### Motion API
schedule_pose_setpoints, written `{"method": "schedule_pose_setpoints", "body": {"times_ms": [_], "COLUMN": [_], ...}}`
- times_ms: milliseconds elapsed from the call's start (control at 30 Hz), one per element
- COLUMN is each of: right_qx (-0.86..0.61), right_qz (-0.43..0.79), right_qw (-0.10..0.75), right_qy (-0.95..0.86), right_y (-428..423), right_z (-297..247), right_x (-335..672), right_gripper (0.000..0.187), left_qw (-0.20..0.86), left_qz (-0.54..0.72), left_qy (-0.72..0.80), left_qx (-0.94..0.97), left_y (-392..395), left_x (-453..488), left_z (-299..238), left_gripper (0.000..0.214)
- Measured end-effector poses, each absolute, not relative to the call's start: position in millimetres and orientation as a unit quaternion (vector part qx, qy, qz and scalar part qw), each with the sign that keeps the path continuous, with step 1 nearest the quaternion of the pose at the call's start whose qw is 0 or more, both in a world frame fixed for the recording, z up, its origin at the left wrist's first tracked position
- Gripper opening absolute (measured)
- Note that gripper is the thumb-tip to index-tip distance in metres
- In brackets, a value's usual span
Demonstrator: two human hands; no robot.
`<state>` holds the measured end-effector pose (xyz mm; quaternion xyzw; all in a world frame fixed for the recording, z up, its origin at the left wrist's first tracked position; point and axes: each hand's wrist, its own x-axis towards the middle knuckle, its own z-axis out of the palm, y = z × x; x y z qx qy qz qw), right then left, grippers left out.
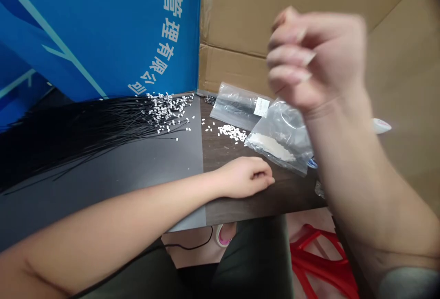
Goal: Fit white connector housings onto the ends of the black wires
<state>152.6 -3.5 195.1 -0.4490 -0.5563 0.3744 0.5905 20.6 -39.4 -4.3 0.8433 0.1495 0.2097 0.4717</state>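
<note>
My left hand [245, 176] rests on the dark wooden table [240, 203] near its front edge, fingers curled shut; what they hold, if anything, is hidden. My right hand [314, 58] is raised close to the camera, blurred, with its fingers curled in; nothing visible in it. Just past the left hand lies a clear plastic bag [278, 141] of small white pieces. A second clear bag [237, 104] with a white label lies behind it. A small pile of loose white pieces [232, 132] sits between the bags.
A big bundle of thin black cords [68, 134] fans across a grey mat [144, 171] at left, with white pieces [168, 106] scattered at its tips. Blue printed board [103, 29] and cardboard walls [240, 15] stand behind. A red stool [319, 258] shows below the table.
</note>
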Motion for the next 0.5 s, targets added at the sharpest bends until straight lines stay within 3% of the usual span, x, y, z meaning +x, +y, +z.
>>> {"method": "schedule_pose_setpoints", "body": {"times_ms": [33,67,133,200,267,367,500], "right_qx": [-0.396,-0.38,-0.379,-0.374,-0.38,-0.384,-0.388], "right_qz": [0.506,0.554,0.544,0.525,0.488,0.45,0.486], "right_qw": [0.57,0.549,0.544,0.557,0.578,0.597,0.567], "right_qy": [-0.513,-0.498,-0.514,-0.524,-0.531,-0.542,-0.541], "right_y": [-2,0,8,17,23,25,23], "right_z": [175,153,109,71,44,24,16], "right_x": [148,144,139,138,137,135,133], "right_gripper": [0.039,0.035,0.028,0.026,0.03,0.034,0.039], "left_qw": [0.547,0.627,0.758,0.815,0.825,0.781,0.724], "left_qz": [0.22,0.229,0.256,0.295,0.318,0.361,0.383], "left_qy": [0.186,0.224,0.292,0.314,0.311,0.309,0.307], "left_qx": [0.786,0.71,0.524,0.388,0.348,0.404,0.484], "left_y": [-37,-34,-28,-22,-16,-8,0], "left_x": [20,20,15,5,-7,-26,-40], "left_z": [-2,2,13,26,34,32,20], "left_gripper": [0.012,0.007,0.01,0.017,0.029,0.024,0.03]}}
